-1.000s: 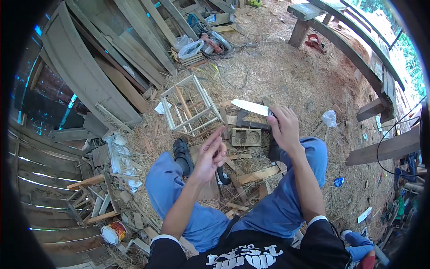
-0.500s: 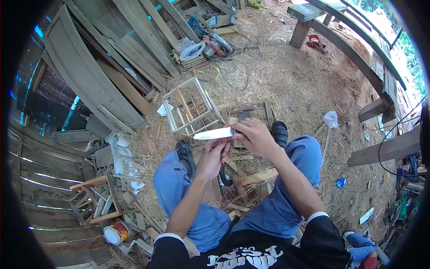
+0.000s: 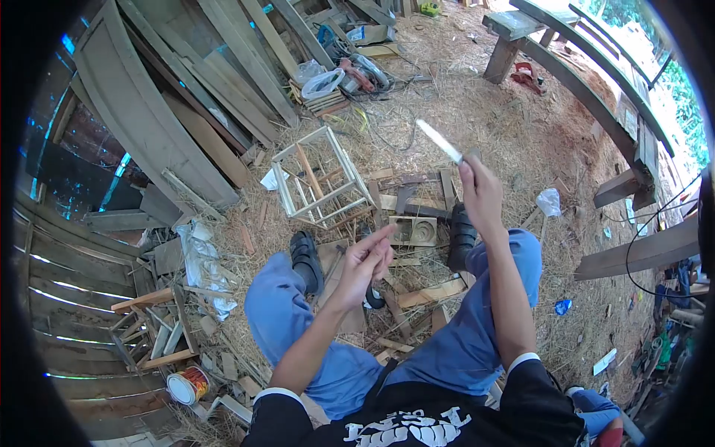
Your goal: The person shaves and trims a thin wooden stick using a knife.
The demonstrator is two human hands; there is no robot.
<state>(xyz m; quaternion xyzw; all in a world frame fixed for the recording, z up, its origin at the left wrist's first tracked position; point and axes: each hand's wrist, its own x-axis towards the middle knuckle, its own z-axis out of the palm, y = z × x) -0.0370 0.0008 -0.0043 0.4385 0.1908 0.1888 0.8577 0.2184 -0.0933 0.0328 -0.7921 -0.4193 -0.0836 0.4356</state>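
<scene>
A knife (image 3: pixel 439 141) with a long, bright blade is in my right hand (image 3: pixel 484 200), its handle wrapped by my fingers. The blade points up and to the left, over the straw-strewn floor. My left hand (image 3: pixel 362 270) is raised between my knees with its fingers closed together and the index finger reaching forward. Whatever those fingers may hold is too small or hidden to make out. Below and beyond the hands lies a wooden block (image 3: pixel 414 231) with round recesses. A slatted wooden frame (image 3: pixel 322 179) stands just past my left hand.
Planks and panels (image 3: pixel 149 112) lean at the left. Power tools (image 3: pixel 361 73) lie near a white plastic bag (image 3: pixel 322 83). A long bench (image 3: pixel 581 82) runs along the right. Wood offcuts (image 3: pixel 432 292) lie between my feet, and a paint can (image 3: pixel 189 384) is at lower left.
My right hand has lifted the knife up and right, away from my left hand, and its blade has swung to point upward. My left hand has lowered slightly. The recessed block now shows.
</scene>
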